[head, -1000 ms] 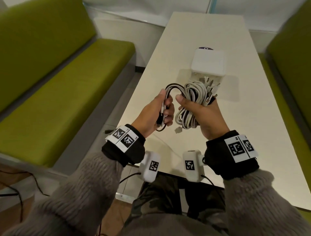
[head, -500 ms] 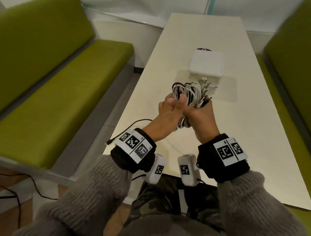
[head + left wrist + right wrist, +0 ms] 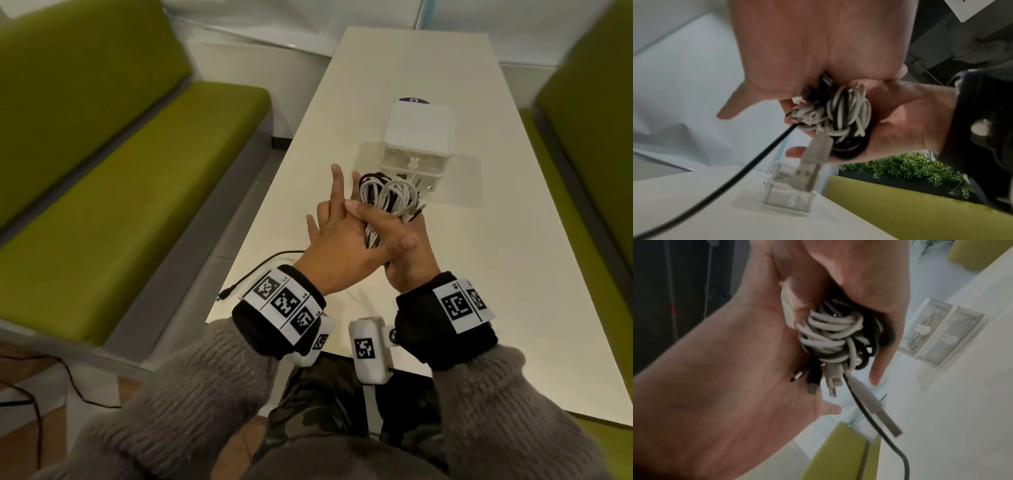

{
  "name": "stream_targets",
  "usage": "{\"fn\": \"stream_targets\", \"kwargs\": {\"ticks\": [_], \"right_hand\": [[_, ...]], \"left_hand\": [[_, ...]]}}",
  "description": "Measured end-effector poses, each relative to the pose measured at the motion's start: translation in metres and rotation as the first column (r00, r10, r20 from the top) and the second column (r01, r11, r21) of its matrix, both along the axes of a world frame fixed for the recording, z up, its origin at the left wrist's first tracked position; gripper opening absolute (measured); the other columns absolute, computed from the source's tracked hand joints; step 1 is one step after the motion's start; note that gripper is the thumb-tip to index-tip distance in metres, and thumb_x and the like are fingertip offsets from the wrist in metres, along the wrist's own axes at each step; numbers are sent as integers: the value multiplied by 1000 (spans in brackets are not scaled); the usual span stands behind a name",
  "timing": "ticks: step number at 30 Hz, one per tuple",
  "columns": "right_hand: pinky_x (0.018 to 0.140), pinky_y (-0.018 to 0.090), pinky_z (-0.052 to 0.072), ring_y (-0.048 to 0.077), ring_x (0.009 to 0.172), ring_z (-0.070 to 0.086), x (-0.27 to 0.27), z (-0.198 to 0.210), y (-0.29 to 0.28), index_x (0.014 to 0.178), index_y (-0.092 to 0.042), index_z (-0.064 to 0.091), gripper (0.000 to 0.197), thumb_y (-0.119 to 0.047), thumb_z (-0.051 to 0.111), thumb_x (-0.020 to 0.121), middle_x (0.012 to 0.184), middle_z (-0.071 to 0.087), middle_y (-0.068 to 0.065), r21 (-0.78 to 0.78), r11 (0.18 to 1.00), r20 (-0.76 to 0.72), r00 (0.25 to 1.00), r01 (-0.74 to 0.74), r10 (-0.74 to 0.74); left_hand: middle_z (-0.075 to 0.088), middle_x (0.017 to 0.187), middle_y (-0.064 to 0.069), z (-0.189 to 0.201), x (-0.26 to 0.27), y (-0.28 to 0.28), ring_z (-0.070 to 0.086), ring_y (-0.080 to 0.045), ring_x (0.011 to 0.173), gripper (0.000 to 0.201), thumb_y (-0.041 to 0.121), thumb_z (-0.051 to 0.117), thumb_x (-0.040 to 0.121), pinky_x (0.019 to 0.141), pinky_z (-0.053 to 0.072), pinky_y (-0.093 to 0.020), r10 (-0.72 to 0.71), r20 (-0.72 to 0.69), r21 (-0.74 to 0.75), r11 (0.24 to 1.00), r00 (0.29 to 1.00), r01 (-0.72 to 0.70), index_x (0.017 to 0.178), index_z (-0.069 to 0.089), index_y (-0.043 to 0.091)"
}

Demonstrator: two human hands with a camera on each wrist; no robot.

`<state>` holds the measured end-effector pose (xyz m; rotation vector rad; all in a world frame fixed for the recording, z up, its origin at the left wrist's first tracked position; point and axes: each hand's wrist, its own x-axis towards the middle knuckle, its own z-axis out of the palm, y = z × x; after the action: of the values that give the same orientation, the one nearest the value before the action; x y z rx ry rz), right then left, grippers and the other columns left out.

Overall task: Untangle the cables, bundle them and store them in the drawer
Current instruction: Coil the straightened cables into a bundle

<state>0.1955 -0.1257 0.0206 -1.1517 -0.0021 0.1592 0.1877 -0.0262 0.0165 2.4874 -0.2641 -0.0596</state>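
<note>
From above we see our right hand (image 3: 407, 246) gripping the coiled bundle of white and black cables (image 3: 387, 198), our left hand (image 3: 337, 240) flat against it, fingers straight. Only our wrist views show the white USB plug (image 3: 809, 170) dangling below.

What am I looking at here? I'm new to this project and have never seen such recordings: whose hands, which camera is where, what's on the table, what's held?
No machine here: a person wears one camera on the head and one on each wrist; the black bands carry printed markers. The head view looks down at both hands over a white table. The right hand grips a cable bundle of white and black cables. The left hand lies against it with straight fingers. One black cable trails off the table edge. Behind stands a small white drawer box. The wrist views show the same bundle close up, plugs dangling.
</note>
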Motion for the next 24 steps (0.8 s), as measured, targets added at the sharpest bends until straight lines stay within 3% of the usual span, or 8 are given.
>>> {"fn": "stream_targets", "kwargs": {"ticks": [3, 5, 8, 10, 12, 15, 17, 24], "right_hand": [[63, 17, 54, 7, 77, 71, -1, -1, 2, 128, 7, 50, 62, -11, 73, 73, 109, 66, 12, 47, 996, -59, 995, 80, -77], [74, 30, 58, 20, 90, 71, -2, 1, 3, 115, -1, 59, 35, -2, 69, 81, 107, 68, 15, 63, 991, -23, 993, 118, -117], [73, 43, 59, 25, 79, 69, 0, 6, -1, 93, -6, 63, 16, -3, 72, 80, 84, 69, 14, 2, 977, -3, 977, 213, -213], [66, 43, 58, 23, 71, 67, 5, 6, -11, 89, -8, 63, 11, -7, 72, 81, 73, 66, 11, -22, 969, -9, 969, 245, -246], [58, 35, 54, 18, 65, 66, 12, 7, -23, 89, -7, 61, 9, -10, 69, 84, 67, 66, 6, 11, 963, -33, 962, 270, -269], [55, 28, 49, 10, 58, 63, 19, 12, -44, 75, -12, 58, 15, -11, 62, 89, 58, 63, -4, 111, 945, -61, 951, 307, -302], [56, 29, 51, 10, 61, 62, 20, 14, -61, 71, -13, 58, 18, -10, 62, 89, 59, 61, -4, 148, 933, -44, 944, 329, -326], [53, 26, 48, 14, 54, 60, 19, -6, -67, 78, -6, 57, 12, -4, 68, 83, 56, 59, 0, -76, 942, 13, 945, 326, -326]], "left_hand": [[-38, 149, 2, -8, 8, 1, -13, -25, 142, 131, 99, 25, 45, 114, 2, -58, -3, -27, -86, 996, 1000, 1, 147, -18, 28], [-32, 151, -5, -12, 9, 2, -21, -22, 143, 135, 95, 42, 46, 116, -2, -50, -115, -30, -363, 927, 993, 96, 136, -37, 33], [-11, 157, -8, -17, 7, 13, 11, -10, 142, 139, 66, 69, 53, 115, 26, -35, -202, -57, -600, 789, 978, 128, 129, -44, 36], [10, 157, -5, -20, 6, 27, 42, -11, 125, 130, 52, 71, 62, 101, 43, -28, -198, -154, -512, 854, 968, 93, 137, -34, 37], [49, 135, -6, -30, 2, 41, 62, -12, 93, 92, 39, 65, 81, 85, 50, -27, -214, -225, -389, 914, 951, 114, 148, 4, 30], [55, 67, 1, -51, -9, 59, 48, -7, 54, 17, 22, 43, 99, 64, 42, -24, -237, -269, -352, 926, 934, 134, 100, 59, 16], [41, 63, 2, -60, -20, 72, 39, -4, 54, 31, 23, 37, 101, 63, 38, -25, -210, -296, -408, 910, 932, 76, 76, 53, 15], [33, 56, 11, -30, -20, 80, 29, -9, 51, 35, 30, 44, 90, 58, 31, -27, 36, -185, -695, 702, 982, -157, 56, 38, 20]]}}
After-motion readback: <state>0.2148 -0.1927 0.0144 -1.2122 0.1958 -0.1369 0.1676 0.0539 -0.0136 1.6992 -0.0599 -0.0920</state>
